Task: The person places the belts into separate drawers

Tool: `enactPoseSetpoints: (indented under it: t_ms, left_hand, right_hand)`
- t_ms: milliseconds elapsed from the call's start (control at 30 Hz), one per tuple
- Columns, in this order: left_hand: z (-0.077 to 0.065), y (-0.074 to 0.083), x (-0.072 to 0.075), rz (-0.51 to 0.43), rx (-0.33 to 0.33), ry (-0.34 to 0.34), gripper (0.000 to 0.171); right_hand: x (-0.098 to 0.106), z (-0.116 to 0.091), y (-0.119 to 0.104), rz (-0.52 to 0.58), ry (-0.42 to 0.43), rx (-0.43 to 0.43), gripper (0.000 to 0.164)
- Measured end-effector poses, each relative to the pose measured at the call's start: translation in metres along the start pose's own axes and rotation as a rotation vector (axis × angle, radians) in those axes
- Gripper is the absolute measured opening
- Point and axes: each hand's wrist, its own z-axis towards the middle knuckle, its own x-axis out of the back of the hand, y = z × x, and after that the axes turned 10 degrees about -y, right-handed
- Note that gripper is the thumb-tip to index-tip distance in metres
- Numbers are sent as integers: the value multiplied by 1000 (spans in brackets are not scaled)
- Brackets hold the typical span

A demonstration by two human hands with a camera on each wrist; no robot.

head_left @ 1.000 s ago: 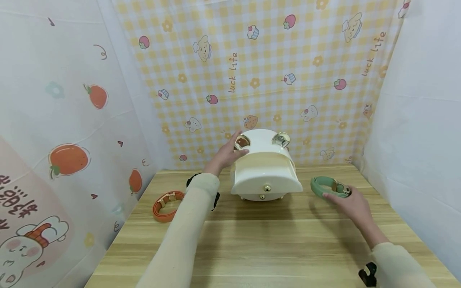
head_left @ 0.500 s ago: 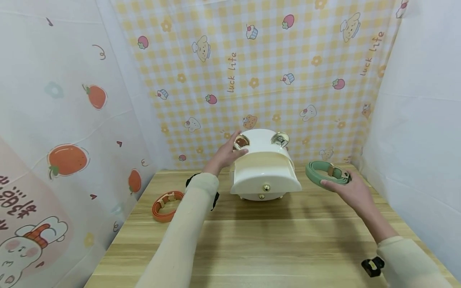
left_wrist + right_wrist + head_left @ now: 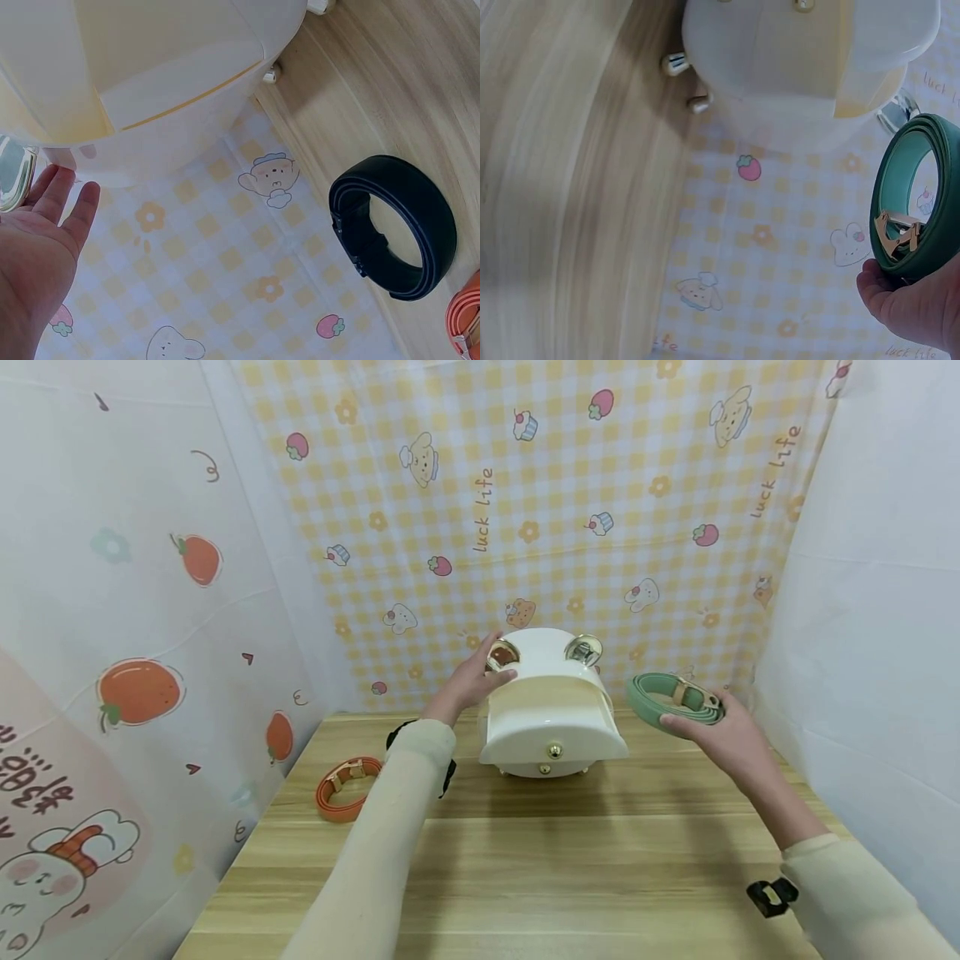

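A white storage box (image 3: pixel 543 652) with two round gold-rimmed ears and small gold feet stands on the table. Its upper drawer (image 3: pixel 525 742), with a gold knob, is pulled out. My left hand (image 3: pixel 471 682) rests on the box's upper left by the ear, thumb on top; in the left wrist view its extended fingers touch the side. My right hand (image 3: pixel 727 739) pinches a coiled green belt (image 3: pixel 643 705) with a gold buckle, holding it above the table to the right of the box. The drawer's inside shows no contents from here.
A coiled orange belt (image 3: pixel 341 812) lies on the wooden table (image 3: pixel 570 877) at the left. In the left wrist view a coiled black belt (image 3: pixel 433 217) lies near it; my left arm hides it from the head view. Patterned cloth (image 3: pixel 540 527) hangs behind the table and on both sides.
My right hand has lifted the green belt off the table and moved it up and slightly left. My left hand and the box stay where they were.
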Motion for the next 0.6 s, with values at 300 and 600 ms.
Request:
enactPoseSetpoints:
  t_ms: [300, 600]
  left_hand:
    - [-1, 1, 1, 2, -3, 3, 81]
    - [-3, 1, 1, -25, -12, -8, 78]
  right_hand:
    - [-7, 7, -20, 6, -3, 38, 108]
    - [-15, 14, -35, 15, -37, 80, 99]
